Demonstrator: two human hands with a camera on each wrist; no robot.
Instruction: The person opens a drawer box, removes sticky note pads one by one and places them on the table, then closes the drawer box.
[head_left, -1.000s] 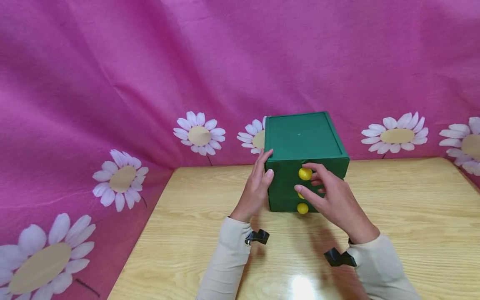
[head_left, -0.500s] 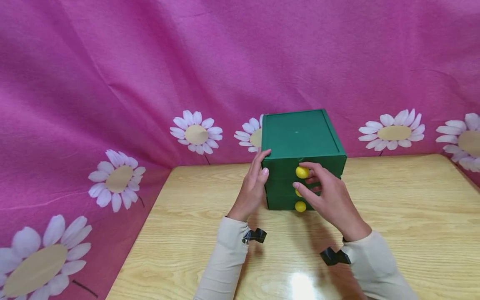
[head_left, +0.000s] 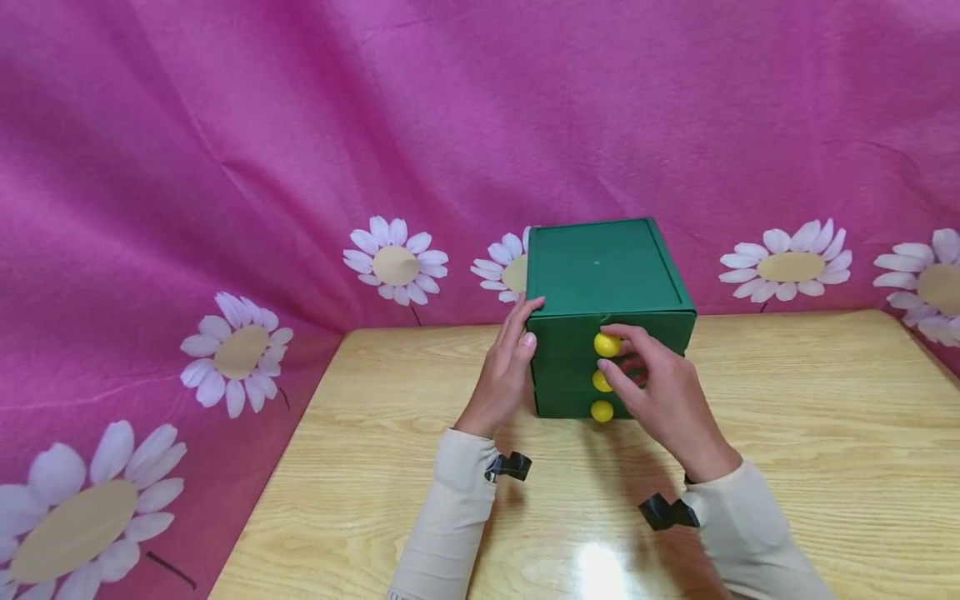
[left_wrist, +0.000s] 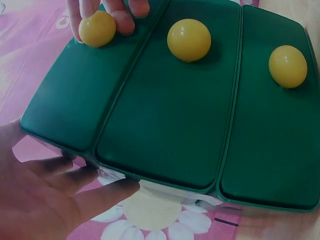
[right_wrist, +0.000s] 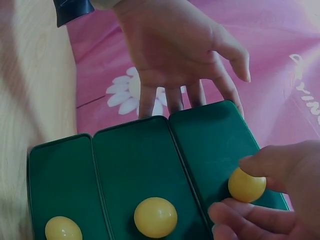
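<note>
A green three-drawer cabinet stands on the table, its drawers shut. Round yellow knobs run down its front: the top knob, middle knob and bottom knob. My left hand rests with extended fingers along the cabinet's left side; in the left wrist view its fingers lie beside the drawer edges. My right hand has its fingers curled about the top knob, index finger over it and thumb just below. In the right wrist view the digits surround that knob.
The light wooden table extends around the cabinet. A pink cloth with white daisies hangs behind it and along the left. A black strap piece sits at the right wrist, and another at the left.
My right thumb has moved up and in toward the top knob. The left hand stays against the cabinet side. The camera view has shifted slightly.
</note>
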